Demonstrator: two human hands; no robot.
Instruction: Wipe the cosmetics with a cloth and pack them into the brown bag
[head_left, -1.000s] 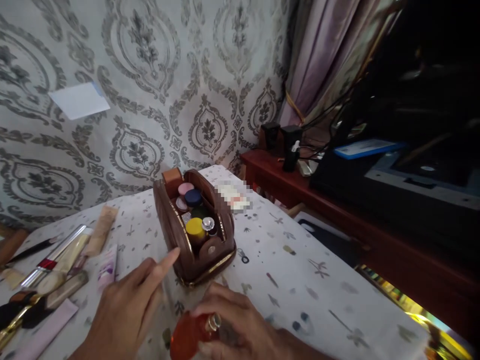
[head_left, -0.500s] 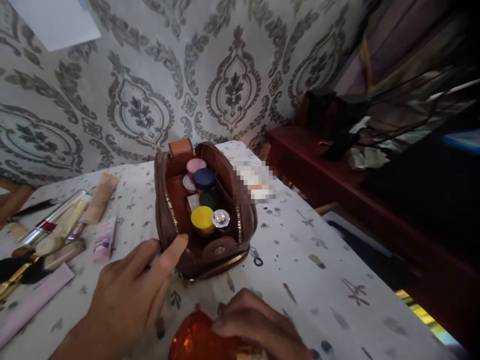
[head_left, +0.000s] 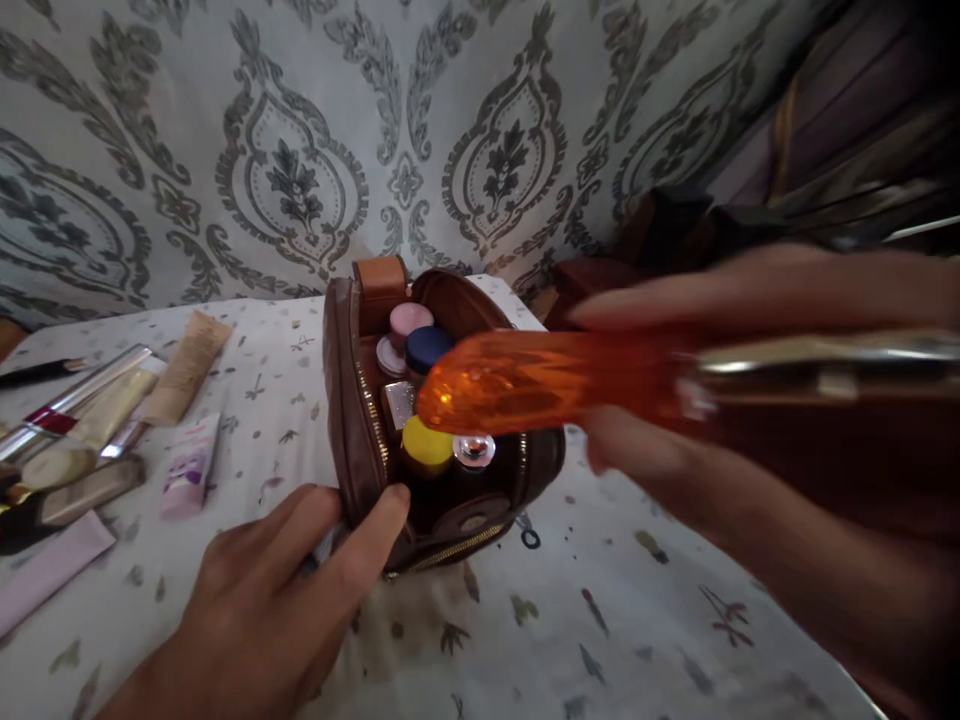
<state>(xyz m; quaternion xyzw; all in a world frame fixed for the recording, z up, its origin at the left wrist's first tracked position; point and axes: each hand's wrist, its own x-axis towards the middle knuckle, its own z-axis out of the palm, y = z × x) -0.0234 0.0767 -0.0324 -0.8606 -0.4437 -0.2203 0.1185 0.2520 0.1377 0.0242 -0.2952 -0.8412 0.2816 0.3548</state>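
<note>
I saw my right hand (head_left: 765, 510) clamped on a faceted, translucent orange bottle (head_left: 517, 380), its body between the fingers above and the thumb below. The bottle lay nearly level, body to the left and gold-toned metal part to the right, above the open top of a brown leather-like pouch (head_left: 349, 400). In my view it covered part of the pouch's far side; I could not tell whether they touched.

My left hand (head_left: 277, 590) was at the pouch's near left corner, one fingertip on the rim and the other fingers bent beside the outer wall. I could not tell whether it pinched the leather.

Inside the pouch I made out a pink round lid (head_left: 411, 320), a dark blue round lid (head_left: 426, 348), a glittery silver square item (head_left: 399, 403), a yellow round lid (head_left: 426, 447) and a shiny silver round cap (head_left: 474, 452), nearest the right-hand zip.

The pouch stood on a white cloth with small plant prints (head_left: 517, 640). Well to its left lay a beige tube (head_left: 187, 370), a white-and-pink tube with purple print (head_left: 190, 468) and a plain pale pink tube (head_left: 52, 575).
</note>
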